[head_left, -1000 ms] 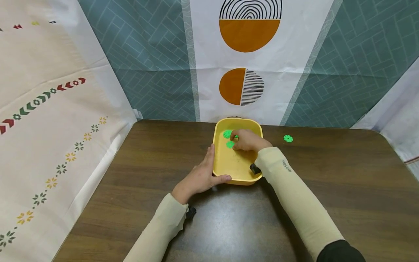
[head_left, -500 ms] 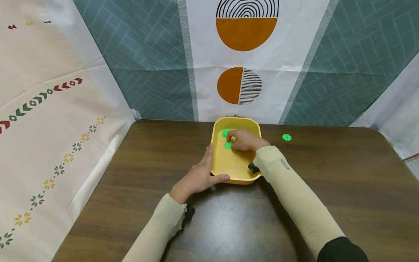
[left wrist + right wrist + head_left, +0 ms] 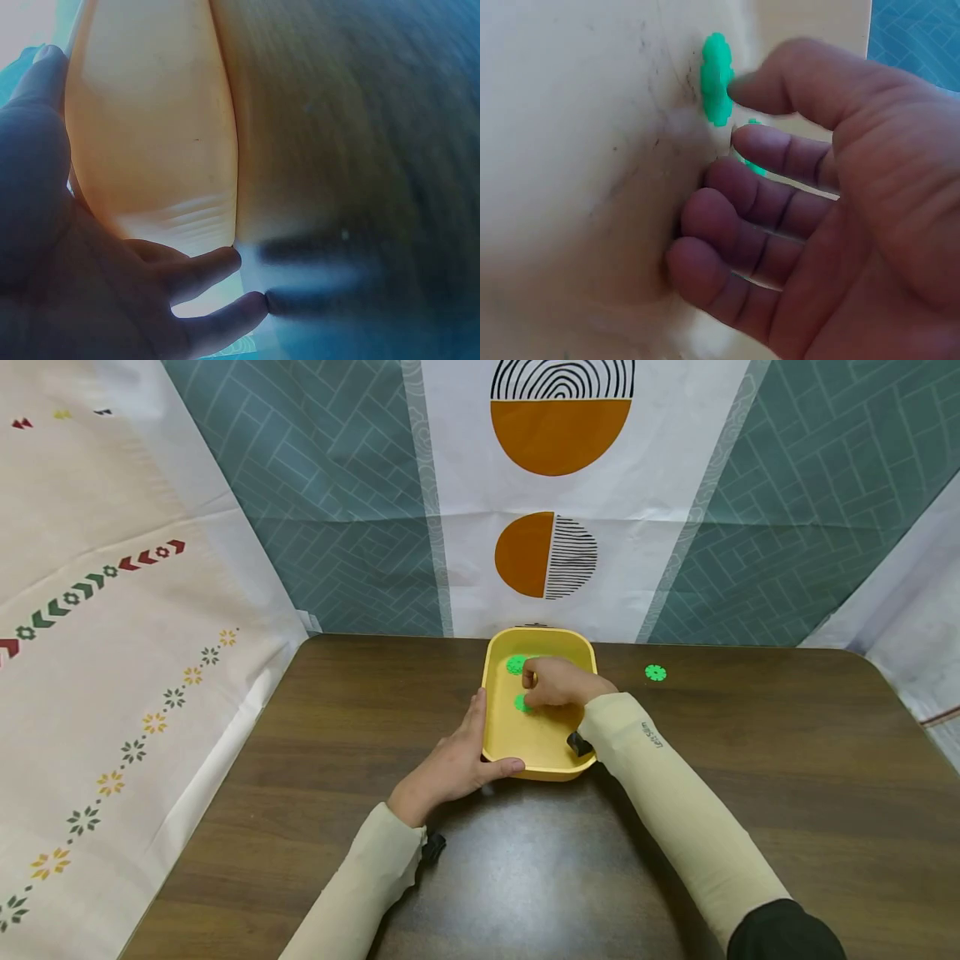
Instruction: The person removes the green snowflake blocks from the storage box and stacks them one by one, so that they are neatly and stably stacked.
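A yellow rectangular tub [image 3: 525,752] stands on the table against the far edge. My left hand [image 3: 450,768] rests against its near left corner, fingers straight along the left wall and thumb across the front. Inside the tub is my right hand [image 3: 561,682], fingers loosely bent. In the right wrist view its thumb touches a green notched disc [image 3: 716,79] on the tub's floor, with a gap between thumb and index finger. Farther back lies another green disc [image 3: 515,664]. A bit of green shows behind the right fingers, mostly hidden.
One more green disc [image 3: 656,672] lies on the brown wooden table [image 3: 712,727], right of the tub. Patterned cloth [image 3: 337,527] hangs behind the table, and a cream cloth [image 3: 90,693] covers the left side.
The disc by my right thumb has slid slightly toward me, away from the farther disc. My left hand keeps its place on the tub. The head view has shifted a little.
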`<state>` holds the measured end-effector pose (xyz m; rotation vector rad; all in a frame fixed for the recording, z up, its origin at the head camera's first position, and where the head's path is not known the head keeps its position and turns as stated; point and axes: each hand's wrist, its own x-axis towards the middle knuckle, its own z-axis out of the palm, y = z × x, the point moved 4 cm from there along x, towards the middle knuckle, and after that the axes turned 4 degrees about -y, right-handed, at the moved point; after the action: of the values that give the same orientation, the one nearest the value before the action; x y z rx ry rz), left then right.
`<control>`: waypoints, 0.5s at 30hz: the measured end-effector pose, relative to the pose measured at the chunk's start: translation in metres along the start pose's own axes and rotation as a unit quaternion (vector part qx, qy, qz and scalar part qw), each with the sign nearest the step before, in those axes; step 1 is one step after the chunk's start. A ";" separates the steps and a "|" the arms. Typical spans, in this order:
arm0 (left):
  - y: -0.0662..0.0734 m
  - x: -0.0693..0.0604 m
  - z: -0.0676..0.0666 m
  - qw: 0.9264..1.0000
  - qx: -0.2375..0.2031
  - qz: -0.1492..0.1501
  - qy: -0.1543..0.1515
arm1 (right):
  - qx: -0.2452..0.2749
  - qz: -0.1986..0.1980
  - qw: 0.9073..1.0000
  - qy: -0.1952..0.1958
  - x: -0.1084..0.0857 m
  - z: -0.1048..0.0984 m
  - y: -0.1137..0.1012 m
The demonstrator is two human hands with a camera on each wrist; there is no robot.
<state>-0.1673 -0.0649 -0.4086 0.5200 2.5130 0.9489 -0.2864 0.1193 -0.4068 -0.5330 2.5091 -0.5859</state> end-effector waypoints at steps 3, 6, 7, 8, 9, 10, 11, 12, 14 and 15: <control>0.000 0.000 0.000 1.000 -0.002 0.004 0.000 | -0.005 0.001 1.000 -0.016 -0.002 0.002 0.000; 0.000 -0.001 0.000 1.000 -0.004 0.008 0.001 | -0.006 -0.006 1.000 -0.020 -0.003 0.002 -0.001; 0.000 -0.001 0.000 1.000 -0.004 0.008 0.001 | -0.006 -0.009 1.000 -0.019 -0.003 0.002 -0.002; 0.000 -0.001 0.000 1.000 -0.004 0.009 0.002 | -0.007 -0.011 1.000 -0.016 -0.003 0.001 -0.002; 0.000 -0.001 0.000 1.000 -0.004 0.009 0.002 | -0.009 -0.013 1.000 -0.013 -0.003 0.001 -0.002; 0.000 -0.001 0.000 1.000 -0.003 0.009 0.003 | -0.010 -0.013 1.000 -0.010 -0.002 0.001 -0.002; 0.000 -0.001 0.000 1.000 -0.002 0.009 0.003 | -0.008 -0.012 1.000 -0.008 -0.002 0.001 -0.002; 0.000 -0.001 -0.001 1.000 -0.001 0.009 0.004 | -0.006 -0.011 1.000 -0.005 -0.001 0.001 -0.002; 0.000 0.000 -0.001 1.000 0.001 0.008 0.004 | 0.006 -0.008 1.000 0.002 -0.001 0.001 -0.001; 0.000 0.000 -0.001 1.000 0.001 0.007 0.004 | 0.013 -0.008 1.000 0.006 -0.001 0.001 -0.001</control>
<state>-0.1674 -0.0657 -0.4083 0.5365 2.5220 0.9549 -0.2850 0.1187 -0.4072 -0.5429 2.5075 -0.6295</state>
